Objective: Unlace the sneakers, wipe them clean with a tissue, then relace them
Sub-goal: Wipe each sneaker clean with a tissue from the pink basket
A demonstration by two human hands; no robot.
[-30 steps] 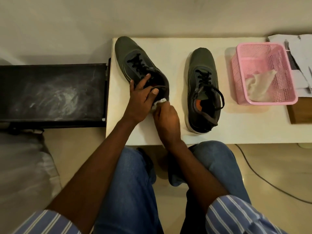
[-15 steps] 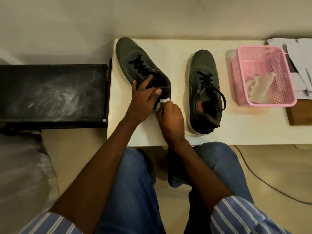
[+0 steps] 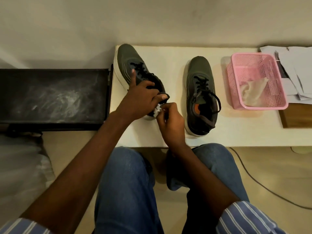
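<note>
Head view. White worktop [image 3: 168, 132] carries two dark grey sneakers, both laced with black laces. Left sneaker [image 3: 128, 59] sits at the worktop's left edge, toe toward the far left corner, heel angled toward the near edge. Right sneaker [image 3: 200, 71] stands near the middle, toe toward the far edge, well apart from the first; orange insole visible inside.

Left hand [image 3: 141, 95]: grip closed over the collar of the left sneaker, thumb curled onto the heel rim, index finger stretched forward beside the laces. Right hand [image 3: 170, 120]: grip pinched on a crumpled white tissue [image 3: 157, 109], fingers curled, tissue touching the heel of the left sneaker just above the sole.

Pink basket [image 3: 276, 92] toward the right end of the worktop, a used wipe [image 3: 251, 92] lying inside. Loose papers [image 3: 297, 71] at the far right corner, beside the basket. Black bench [image 3: 50, 97] abuts the worktop's left edge.
</note>
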